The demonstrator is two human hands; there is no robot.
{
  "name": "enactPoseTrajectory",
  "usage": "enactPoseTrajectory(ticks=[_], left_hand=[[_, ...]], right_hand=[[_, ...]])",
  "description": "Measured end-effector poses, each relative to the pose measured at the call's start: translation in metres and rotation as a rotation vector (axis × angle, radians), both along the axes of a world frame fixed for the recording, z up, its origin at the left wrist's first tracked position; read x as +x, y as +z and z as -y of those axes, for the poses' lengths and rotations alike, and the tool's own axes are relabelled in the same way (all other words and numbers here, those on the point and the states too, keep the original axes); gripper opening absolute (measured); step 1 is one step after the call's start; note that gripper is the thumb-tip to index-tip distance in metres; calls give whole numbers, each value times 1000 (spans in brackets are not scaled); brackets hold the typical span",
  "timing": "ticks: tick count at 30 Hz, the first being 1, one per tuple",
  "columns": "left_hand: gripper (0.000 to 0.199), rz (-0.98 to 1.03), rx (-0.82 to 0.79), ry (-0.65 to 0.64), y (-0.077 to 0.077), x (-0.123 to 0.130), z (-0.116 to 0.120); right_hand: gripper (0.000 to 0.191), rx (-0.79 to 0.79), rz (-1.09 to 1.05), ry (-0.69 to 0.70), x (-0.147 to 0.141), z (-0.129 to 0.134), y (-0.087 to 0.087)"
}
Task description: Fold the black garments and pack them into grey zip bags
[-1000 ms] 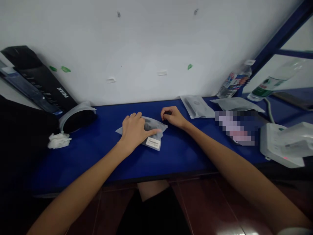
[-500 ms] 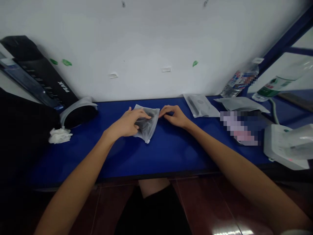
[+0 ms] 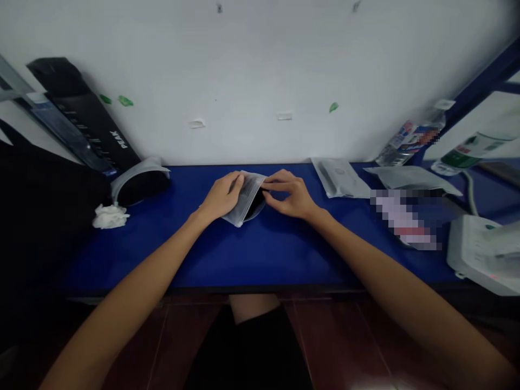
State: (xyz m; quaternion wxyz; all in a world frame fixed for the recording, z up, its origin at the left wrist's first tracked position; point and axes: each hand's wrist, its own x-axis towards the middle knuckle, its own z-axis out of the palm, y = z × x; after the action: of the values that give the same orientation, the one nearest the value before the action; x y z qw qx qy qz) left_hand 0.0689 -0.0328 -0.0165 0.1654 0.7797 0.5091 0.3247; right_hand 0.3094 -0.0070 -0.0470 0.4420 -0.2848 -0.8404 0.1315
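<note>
A translucent zip bag (image 3: 246, 199) is held just above the blue table (image 3: 244, 260), its zip edge slanting and its mouth gaping toward the right, dark inside. My left hand (image 3: 222, 196) grips the bag's left side, thumb on top. My right hand (image 3: 293, 196) pinches the edge of the mouth at the right, fingertips partly inside or behind it. What lies in the bag cannot be made out.
Two more bags, one flat (image 3: 339, 177) and one gaping (image 3: 410, 177), lie right, with bottles (image 3: 412, 138) behind and a white device (image 3: 479, 254). At left are a dark-mouthed pouch (image 3: 142, 181), crumpled tissue (image 3: 111, 216) and a black PEAK box (image 3: 93, 119).
The bag has been tilted and its mouth now gapes. My left hand has closed on its left side, and my right fingers have taken its right edge. The view has shifted slightly.
</note>
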Motion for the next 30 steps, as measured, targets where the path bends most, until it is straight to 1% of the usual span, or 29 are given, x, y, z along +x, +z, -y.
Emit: enactPoseTrajectory(ticks=[2,3,6,8,10,12,16,19,22,24,28,30], left_hand=[[45,22,10,-10,-2,-1,-3],[45,20,26,10,-3,-2,-4],[46,-17,38,145,-10,-5,-9],[48,-32,-2,193,-13,-6,-12],[48,-30,-28,167,-16,-7,-12],[47,-22,-16,125,-17,-5,-12],[48,-35,12,103,-17,3,-6],[52,-75,20,103,-17,12,0],[56,-100,17,113,-16,18,6],[59,-118,1,97,-15,22,10],[63,-165,-4,16,-14,25,13],[64,-202,7,-39,-15,24,13]], right_hand=[[22,42,-8,21,-4,5,2],[23,59,-6,35,-6,6,2],[33,79,36,101,-8,8,2],[42,78,117,157,-8,7,1],[47,83,217,198,-9,7,2],[47,115,304,205,-10,8,3],[45,227,442,154,-17,16,4],[40,241,518,115,-22,19,0],[38,213,560,100,-26,19,-4],[40,191,570,105,-27,19,-6],[53,155,557,108,-27,19,-8],[56,146,550,118,-27,19,-9]])
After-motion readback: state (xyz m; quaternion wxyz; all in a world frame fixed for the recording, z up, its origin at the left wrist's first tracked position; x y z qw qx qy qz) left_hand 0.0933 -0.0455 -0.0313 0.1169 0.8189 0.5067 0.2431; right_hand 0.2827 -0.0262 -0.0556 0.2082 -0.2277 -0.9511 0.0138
